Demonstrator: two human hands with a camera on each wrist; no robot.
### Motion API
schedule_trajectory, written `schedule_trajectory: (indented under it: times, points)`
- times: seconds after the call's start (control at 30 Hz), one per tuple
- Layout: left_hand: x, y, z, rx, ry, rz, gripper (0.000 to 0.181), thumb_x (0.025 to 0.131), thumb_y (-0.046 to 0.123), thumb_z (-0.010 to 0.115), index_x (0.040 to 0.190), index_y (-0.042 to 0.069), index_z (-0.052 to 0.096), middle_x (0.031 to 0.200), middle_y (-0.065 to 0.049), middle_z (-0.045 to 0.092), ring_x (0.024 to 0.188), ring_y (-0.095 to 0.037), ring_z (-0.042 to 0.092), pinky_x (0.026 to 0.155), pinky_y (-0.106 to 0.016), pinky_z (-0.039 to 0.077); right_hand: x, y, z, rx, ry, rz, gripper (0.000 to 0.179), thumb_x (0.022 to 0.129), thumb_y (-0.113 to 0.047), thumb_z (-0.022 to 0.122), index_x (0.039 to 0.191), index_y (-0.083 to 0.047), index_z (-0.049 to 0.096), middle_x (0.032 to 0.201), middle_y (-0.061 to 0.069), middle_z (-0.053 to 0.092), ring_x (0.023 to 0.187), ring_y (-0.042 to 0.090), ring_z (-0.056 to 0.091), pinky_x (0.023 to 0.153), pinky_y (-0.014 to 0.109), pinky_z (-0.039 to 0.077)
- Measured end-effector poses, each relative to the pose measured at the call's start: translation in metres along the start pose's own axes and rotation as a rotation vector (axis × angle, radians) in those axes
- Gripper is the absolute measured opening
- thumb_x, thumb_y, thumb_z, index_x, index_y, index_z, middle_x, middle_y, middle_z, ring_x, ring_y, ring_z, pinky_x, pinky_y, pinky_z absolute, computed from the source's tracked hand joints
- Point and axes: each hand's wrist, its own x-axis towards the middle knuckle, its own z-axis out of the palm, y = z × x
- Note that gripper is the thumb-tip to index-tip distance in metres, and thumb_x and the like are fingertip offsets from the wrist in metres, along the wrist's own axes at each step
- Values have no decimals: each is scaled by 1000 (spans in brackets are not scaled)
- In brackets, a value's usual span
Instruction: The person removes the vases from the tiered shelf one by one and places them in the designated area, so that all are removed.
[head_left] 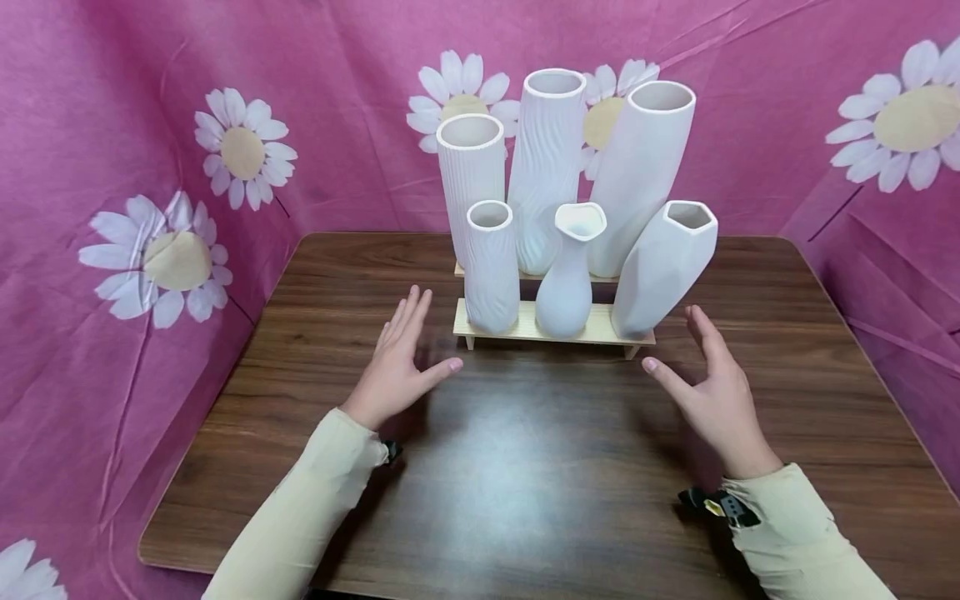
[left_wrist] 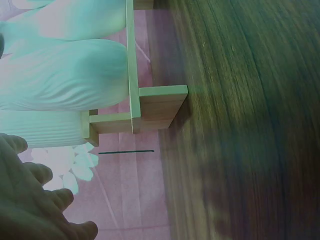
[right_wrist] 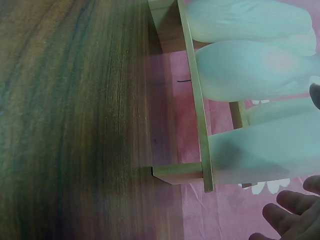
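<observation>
A two-tier light wooden stand (head_left: 528,332) bears several white vases at the back middle of the table. Its lower step holds a wavy-ribbed vase (head_left: 492,271), a narrow-necked vase (head_left: 566,292) and a faceted, leaning vase (head_left: 663,271). Behind them rise a finely ribbed vase (head_left: 471,179), a tall rippled vase (head_left: 549,158) and a smooth tilted vase (head_left: 643,167). To the stand's left, my left hand (head_left: 399,362) is held with straight fingers and thumb spread, apart from it. My right hand (head_left: 708,387) mirrors this on the right, fingers extended, near the faceted vase. Both hands hold nothing.
The brown wood-grain table (head_left: 495,467) has rounded corners and a shiny patch of light in front of the stand. Pink cloth (head_left: 360,150) printed with large daisies hangs behind and at both sides. Dark straps (head_left: 720,507) sit at the wrists.
</observation>
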Motion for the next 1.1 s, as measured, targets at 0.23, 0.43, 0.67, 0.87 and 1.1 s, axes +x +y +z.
schedule_trajectory:
  times: [0.23, 0.43, 0.67, 0.87, 1.1]
  points:
    - [9, 0, 7, -81, -9, -33, 110, 84, 53, 78, 162, 28, 5, 168, 5, -1, 154, -25, 1, 123, -55, 7, 8, 2, 6, 110, 41, 36, 88, 91, -22, 77, 160, -14, 24, 160, 12, 34, 147, 28, 31, 121, 36, 25]
    - [15, -1, 10, -179, 1, -42, 112, 82, 51, 81, 162, 30, 6, 168, 8, 0, 153, -15, 3, 122, -50, 14, 15, 2, 11, 172, 80, 61, 85, 88, -14, 78, 157, -9, 29, 157, 16, 39, 144, 26, 36, 119, 30, 29]
    - [20, -5, 15, -244, 3, -66, 114, 80, 51, 82, 162, 33, 5, 167, 11, 0, 152, -13, 5, 123, -48, 15, 19, -4, 13, 208, 87, 67, 84, 88, -17, 79, 157, -12, 31, 156, 15, 39, 144, 23, 36, 119, 30, 27]
    - [22, -9, 21, -323, 6, -125, 113, 79, 52, 82, 160, 42, 4, 166, 15, 1, 152, -15, 9, 122, -47, 17, 24, -8, 15, 221, 95, 72, 84, 86, -20, 81, 156, -17, 34, 156, 10, 41, 143, 20, 38, 119, 31, 28]
    - [27, -11, 28, -369, 2, -184, 111, 77, 59, 81, 156, 52, 4, 166, 14, 8, 151, -24, 17, 120, -52, 22, 33, -11, 18, 273, 121, 67, 83, 86, -15, 81, 155, -16, 34, 154, 7, 40, 143, 16, 37, 120, 30, 26]
